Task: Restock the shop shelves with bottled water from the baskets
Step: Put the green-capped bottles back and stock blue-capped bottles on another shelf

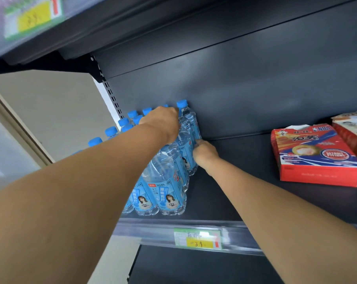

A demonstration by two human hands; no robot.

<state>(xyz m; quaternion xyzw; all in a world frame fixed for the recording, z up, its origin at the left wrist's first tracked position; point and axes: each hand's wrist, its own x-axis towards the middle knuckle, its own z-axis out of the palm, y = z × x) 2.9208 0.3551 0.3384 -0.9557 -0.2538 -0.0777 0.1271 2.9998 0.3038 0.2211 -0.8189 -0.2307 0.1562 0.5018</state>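
Bare forearms [75, 181], left hand [162, 121], right hand [204, 151]

Clear glossy plastic bottles [171, 181] stand on a matt dark metal shelf [245, 181].

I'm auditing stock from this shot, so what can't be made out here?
Head view only:
- Blue-capped clear plastic water bottles: the left forearm hides the left rows, so no count.
- Left hand and right hand: seen from behind, fingers hidden, grip unclear.
- Upper yellow-and-green price tag: motion-blurred, unreadable.
- Second red cardboard box: cut by the right edge.
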